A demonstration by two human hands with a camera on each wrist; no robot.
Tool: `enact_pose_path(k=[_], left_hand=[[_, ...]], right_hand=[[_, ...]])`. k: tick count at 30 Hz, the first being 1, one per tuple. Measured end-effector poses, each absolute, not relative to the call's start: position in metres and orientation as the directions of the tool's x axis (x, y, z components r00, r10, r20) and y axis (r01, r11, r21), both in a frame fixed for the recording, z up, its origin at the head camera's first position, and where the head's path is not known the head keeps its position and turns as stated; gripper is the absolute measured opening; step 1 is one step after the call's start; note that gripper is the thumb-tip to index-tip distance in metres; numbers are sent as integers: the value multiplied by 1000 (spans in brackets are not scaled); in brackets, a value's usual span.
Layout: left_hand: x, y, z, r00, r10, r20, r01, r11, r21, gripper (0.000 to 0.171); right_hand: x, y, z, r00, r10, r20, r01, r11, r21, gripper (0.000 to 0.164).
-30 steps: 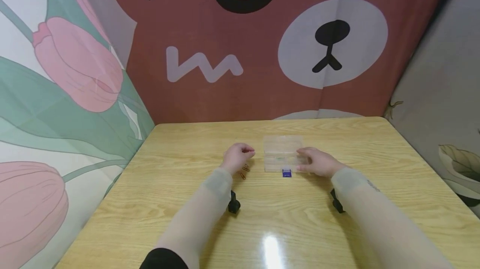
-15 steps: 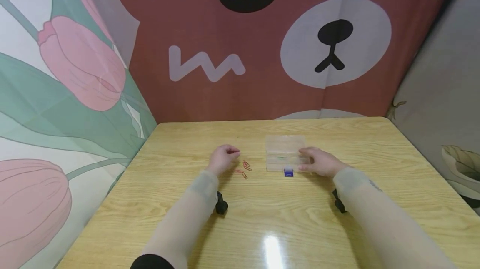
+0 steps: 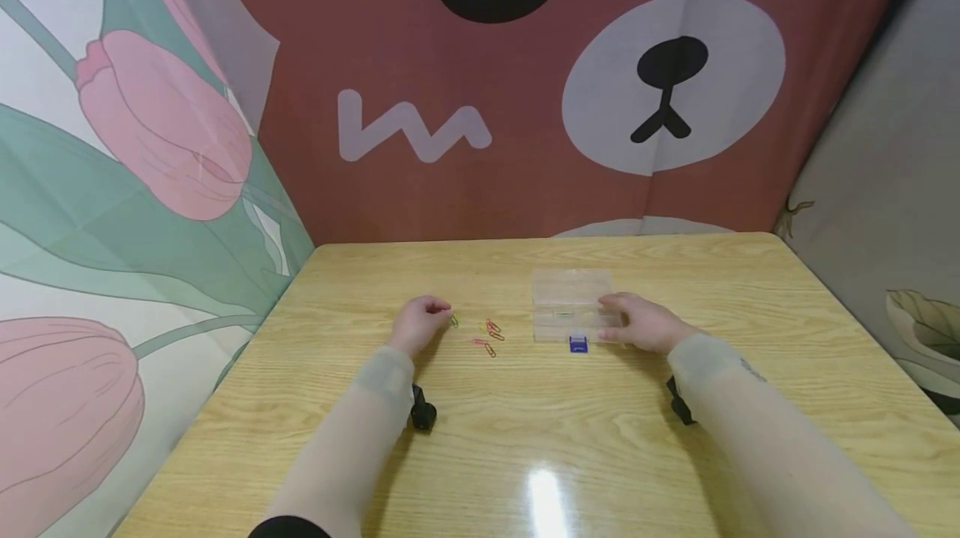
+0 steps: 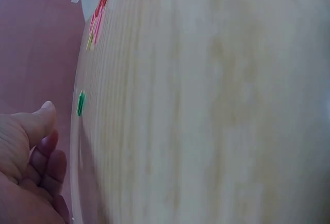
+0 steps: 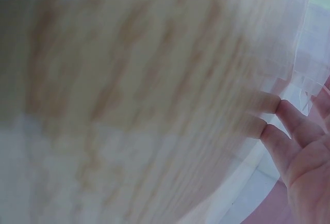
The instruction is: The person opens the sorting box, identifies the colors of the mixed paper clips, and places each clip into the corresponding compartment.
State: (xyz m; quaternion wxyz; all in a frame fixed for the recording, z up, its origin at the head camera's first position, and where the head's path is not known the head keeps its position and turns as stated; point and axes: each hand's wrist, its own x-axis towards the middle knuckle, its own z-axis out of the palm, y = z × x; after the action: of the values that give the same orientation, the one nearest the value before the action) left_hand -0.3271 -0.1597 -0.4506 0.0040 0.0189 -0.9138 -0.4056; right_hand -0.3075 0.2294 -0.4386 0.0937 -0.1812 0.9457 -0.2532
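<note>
My left hand (image 3: 422,324) hovers by a green paper clip (image 4: 81,103) lying on the table. Its fingers are loosely curled, and a gap shows between them and the clip in the left wrist view. Red, pink and yellow paper clips (image 3: 495,331) lie in a loose group to the right. Farther right stands a clear plastic box (image 3: 572,288) with its lid raised and a blue latch (image 3: 578,344) at the front. A small greenish thing (image 3: 562,314) shows inside. My right hand (image 3: 647,324) holds the box's right end, thumb in front and fingers behind.
The wooden table (image 3: 525,421) ends at a brown bear-print cloth (image 3: 450,196) behind. A floral cloth (image 3: 172,129) hangs on the left and a grey one (image 3: 885,188) on the right. Each wrist carries a small black camera (image 3: 423,411).
My left hand has moved left from above the red and pink paper clips, uncovering them. A green paper clip now shows at its fingertips. The right hand stays at the box.
</note>
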Motion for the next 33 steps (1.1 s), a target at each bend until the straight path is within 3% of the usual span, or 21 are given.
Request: enact_pose_path(k=[14,33], left_hand=[[-323,-152,-446,-996,-58,-75,-91,815,573,28],[-321,-153,-446,-992,-76,-98,-121,775,620,25]], right_hand=[[-307,231,-439,-912,-400,-86,-305,805,-509,75],[-307,228,-436,-918,-384,-105,-281,811,-514,74]])
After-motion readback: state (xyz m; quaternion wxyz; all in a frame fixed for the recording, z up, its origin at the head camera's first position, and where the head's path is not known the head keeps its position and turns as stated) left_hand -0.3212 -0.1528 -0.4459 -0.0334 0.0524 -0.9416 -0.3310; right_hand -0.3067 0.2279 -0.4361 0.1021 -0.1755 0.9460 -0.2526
